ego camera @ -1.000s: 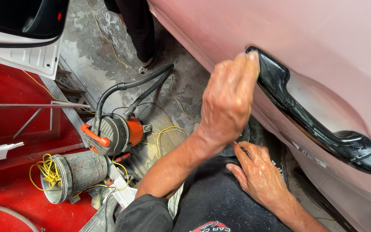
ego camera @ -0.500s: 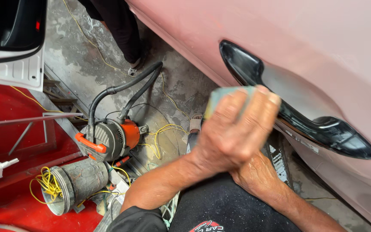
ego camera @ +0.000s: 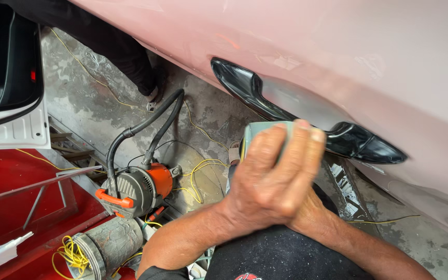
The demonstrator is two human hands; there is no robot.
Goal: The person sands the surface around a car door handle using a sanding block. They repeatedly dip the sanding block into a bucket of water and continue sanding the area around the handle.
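A pale pink car door panel [ego camera: 338, 52] fills the upper right, with a glossy black door handle [ego camera: 359, 142] set in its recess. My left hand [ego camera: 276, 176] is closed over a pale green sanding block [ego camera: 257, 132], just below and left of the handle; the fingertips lie close to the handle's lower edge. My right hand [ego camera: 312, 218] lies under the left one, so only its wrist and forearm show. Whether it holds anything is hidden. My dark-clothed knee is below both hands.
On the concrete floor stands an orange and grey machine [ego camera: 141, 189] with black hoses [ego camera: 146, 129] and yellow wire [ego camera: 198, 171]. A dusty grey cylinder [ego camera: 110, 246] lies beside it. A white car door [ego camera: 11, 124], a red surface [ego camera: 6, 207] and another person's dark leg [ego camera: 125, 57] lie left.
My left hand came down from the handle's upper end and now grips the green block below the handle. It now covers my right hand, which lay open on my knee.
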